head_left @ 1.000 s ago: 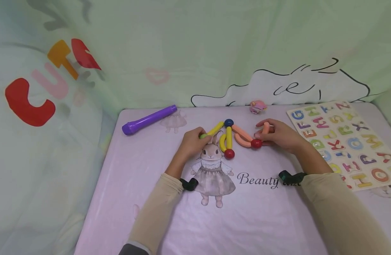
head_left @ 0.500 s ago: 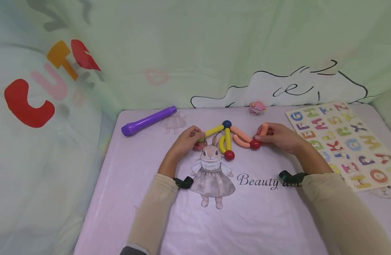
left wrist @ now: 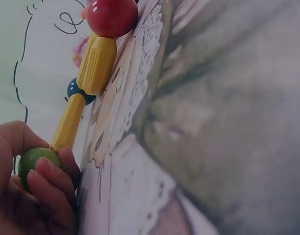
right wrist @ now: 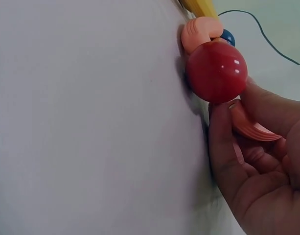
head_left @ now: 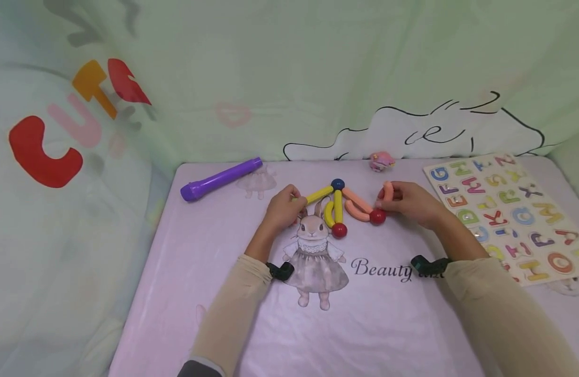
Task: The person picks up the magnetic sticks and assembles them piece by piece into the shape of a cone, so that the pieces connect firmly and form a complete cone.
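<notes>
My left hand (head_left: 284, 207) grips a green ball (left wrist: 34, 160) at the end of a straight yellow rod (head_left: 319, 195). That rod runs to a dark blue ball (head_left: 337, 184), from which another yellow rod (head_left: 338, 207) leads down to a red ball (head_left: 339, 230), with a curved yellow rod (head_left: 329, 213) beside it. A straight peach rod (head_left: 357, 199) links the blue ball to a second red ball (head_left: 377, 216); a curved peach rod (head_left: 357, 211) lies below it. Right by this ball, my right hand (head_left: 414, 203) pinches another curved peach rod (right wrist: 255, 126) between thumb and fingers.
A purple toy microphone (head_left: 220, 179) lies at the back left of the table (head_left: 374, 335). Toward the back edge sits a small pink toy (head_left: 381, 161). To the right is an alphabet puzzle board (head_left: 511, 217). Fabric curtains (head_left: 270, 63) hang behind and at the left.
The left hand went slightly left, then back right, its fingers shifting on the green ball. The right hand has come down a little, its fingers drawn in around the curved peach rod.
</notes>
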{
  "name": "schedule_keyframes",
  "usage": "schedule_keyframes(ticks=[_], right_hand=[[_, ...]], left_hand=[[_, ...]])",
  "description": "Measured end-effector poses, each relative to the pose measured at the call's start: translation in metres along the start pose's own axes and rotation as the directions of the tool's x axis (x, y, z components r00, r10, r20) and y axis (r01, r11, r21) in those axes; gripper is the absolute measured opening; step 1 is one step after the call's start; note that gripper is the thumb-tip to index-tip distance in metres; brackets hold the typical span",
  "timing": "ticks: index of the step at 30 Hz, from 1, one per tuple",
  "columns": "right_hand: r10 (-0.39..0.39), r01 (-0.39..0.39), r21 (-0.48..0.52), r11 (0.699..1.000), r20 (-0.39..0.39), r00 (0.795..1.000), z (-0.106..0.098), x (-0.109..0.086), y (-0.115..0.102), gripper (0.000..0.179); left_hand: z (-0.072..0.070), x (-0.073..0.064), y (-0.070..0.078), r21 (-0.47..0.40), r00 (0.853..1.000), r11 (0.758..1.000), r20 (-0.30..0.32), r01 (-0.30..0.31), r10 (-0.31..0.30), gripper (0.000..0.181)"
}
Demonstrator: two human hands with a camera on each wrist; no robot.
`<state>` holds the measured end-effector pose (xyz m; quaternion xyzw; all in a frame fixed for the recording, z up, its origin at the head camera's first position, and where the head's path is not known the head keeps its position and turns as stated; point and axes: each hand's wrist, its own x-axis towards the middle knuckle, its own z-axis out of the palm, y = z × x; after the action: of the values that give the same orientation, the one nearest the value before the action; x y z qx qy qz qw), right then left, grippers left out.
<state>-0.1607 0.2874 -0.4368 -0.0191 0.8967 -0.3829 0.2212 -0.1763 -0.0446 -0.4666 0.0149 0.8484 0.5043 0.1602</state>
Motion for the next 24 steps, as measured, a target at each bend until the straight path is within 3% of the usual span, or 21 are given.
schedule_keyframes(ticks=[5,11,16,20,24], right_hand=[[-0.006,0.007,0.032,0.999,-0.023,1.0,-0.001,-0.001,0.005,0.046],[0.059,-0.052,0.125,0.991,-0.048,0.997,-0.002,-0.002,0.01,0.049],[0.1,-0.085,0.181,0.98,-0.072,0.992,-0.002,-0.007,0.01,0.052],[0.106,-0.084,0.255,0.963,-0.074,0.992,-0.003,-0.013,0.006,0.051],[0.088,-0.075,0.358,0.931,-0.02,0.996,-0.001,-0.021,0.0,0.043]], left_hand=[[-0.001,0.001,-0.001,-0.004,1.0,1.0,0.011,-0.005,0.005,0.008],[-0.008,0.0,-0.006,-0.079,0.995,0.996,0.087,-0.04,0.047,0.019],[-0.014,-0.004,-0.01,-0.107,0.99,0.994,0.136,-0.029,0.043,0.025],[-0.022,-0.009,-0.013,-0.089,0.984,0.996,0.173,-0.028,0.043,0.027],[-0.026,-0.013,-0.015,-0.052,0.972,0.998,0.229,-0.04,0.051,0.028]])
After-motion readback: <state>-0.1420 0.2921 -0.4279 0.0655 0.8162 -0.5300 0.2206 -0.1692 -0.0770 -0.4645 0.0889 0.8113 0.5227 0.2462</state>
